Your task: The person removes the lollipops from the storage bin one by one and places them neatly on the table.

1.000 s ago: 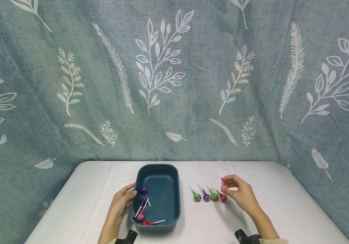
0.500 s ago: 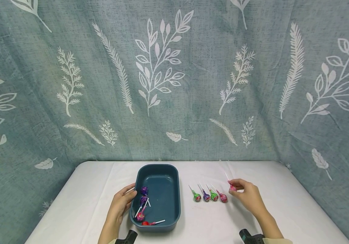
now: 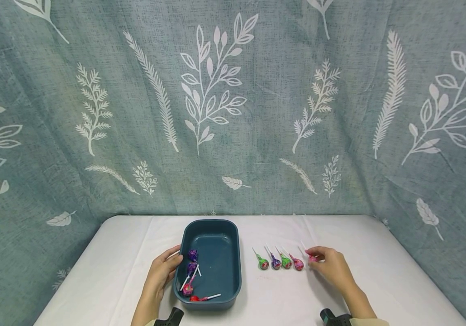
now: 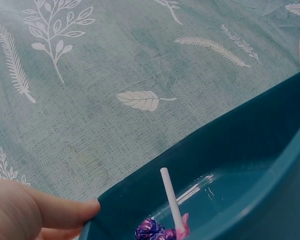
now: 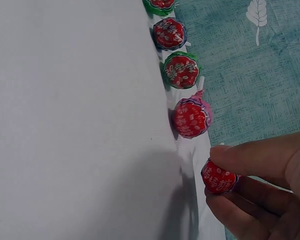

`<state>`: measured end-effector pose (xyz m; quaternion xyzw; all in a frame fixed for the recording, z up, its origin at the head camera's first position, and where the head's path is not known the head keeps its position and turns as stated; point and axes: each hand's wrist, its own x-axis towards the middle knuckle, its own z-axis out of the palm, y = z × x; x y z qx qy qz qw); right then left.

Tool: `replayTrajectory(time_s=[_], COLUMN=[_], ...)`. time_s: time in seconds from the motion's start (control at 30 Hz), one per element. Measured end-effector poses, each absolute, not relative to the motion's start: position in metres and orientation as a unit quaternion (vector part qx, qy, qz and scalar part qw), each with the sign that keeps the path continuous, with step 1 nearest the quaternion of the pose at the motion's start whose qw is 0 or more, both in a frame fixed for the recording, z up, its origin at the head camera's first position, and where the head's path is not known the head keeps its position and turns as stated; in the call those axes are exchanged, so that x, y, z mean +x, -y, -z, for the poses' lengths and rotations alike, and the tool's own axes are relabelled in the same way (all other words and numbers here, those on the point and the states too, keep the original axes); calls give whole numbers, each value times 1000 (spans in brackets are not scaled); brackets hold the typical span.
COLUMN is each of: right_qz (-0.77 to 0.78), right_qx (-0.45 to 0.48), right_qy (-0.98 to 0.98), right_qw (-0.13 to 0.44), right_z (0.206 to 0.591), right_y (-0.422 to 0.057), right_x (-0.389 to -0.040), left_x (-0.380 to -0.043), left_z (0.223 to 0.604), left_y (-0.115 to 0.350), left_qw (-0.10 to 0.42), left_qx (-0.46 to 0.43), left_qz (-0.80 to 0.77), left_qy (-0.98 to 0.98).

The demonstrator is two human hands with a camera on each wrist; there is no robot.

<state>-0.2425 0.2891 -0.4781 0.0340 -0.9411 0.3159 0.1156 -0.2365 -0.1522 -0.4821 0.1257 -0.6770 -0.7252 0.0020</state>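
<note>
My right hand [image 3: 332, 267] pinches a pink-wrapped lollipop [image 5: 219, 177] between thumb and fingers, low at the right end of a row. Beside it on the white table lie a pink lollipop [image 3: 297, 263], a green lollipop [image 3: 286, 262], a purple lollipop [image 3: 275, 263] and another green lollipop [image 3: 263, 263], sticks pointing away. My left hand [image 3: 160, 274] grips the left wall of a dark blue box [image 3: 239, 271], thumb at the rim. Inside the box lie two purple lollipops [image 3: 192, 256], a pink lollipop [image 3: 187, 289] and a red lollipop [image 3: 194, 298].
The white tablecloth [image 3: 273, 299] covers the table under everything. A green curtain [image 3: 233, 113] with white leaf prints hangs behind and around the sides. Dark wrist devices [image 3: 169, 317] sit at both wrists.
My right hand has moved right and then down toward the table with the pink lollipop, to the right of the other pink one. The left hand and box have stayed put.
</note>
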Motion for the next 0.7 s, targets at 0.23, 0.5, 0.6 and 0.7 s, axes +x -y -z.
replayTrajectory(time_s=[0.23, 0.5, 0.6, 0.7], right_qz=[-310, -308, -311, -311], right_qx=[27, 31, 37, 40], right_qy=[945, 945, 944, 943], right_qw=[102, 104, 107, 109], right_z=[483, 490, 491, 491], right_y=[-289, -289, -288, -287], right_x=[-244, -245, -245, -245], left_x=[-236, -236, -236, -237], left_z=[482, 483, 482, 482], left_y=[153, 153, 152, 152], left_qw=[1, 5, 4, 3], left_qx=[125, 124, 124, 123], left_qz=[724, 724, 724, 724], left_qy=[678, 679, 678, 679])
